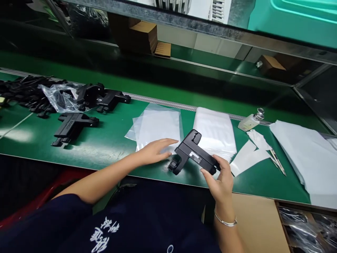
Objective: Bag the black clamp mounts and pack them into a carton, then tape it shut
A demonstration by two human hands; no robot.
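Note:
My right hand (221,179) grips one end of a black T-shaped plastic bracket (196,153) with a small white label on it. The bracket is held tilted above the bench's front part. Just left of it, my left hand (156,151) has its fingers stretched out and apart, close to the bracket's crosspiece and over the clear plastic bags (160,123). Behind the bracket lies a thick stack of white bags or sheets (214,130). A similar black bracket (72,128) rests on the green bench (110,147) to the left.
More black brackets (112,100), a crumpled clear bag (59,98) and a heap of black parts (23,93) lie at left. Rightward are a bottle (250,122), tweezers (277,161) and white sheets (310,158). A metal shelf (184,26) overhangs the bench.

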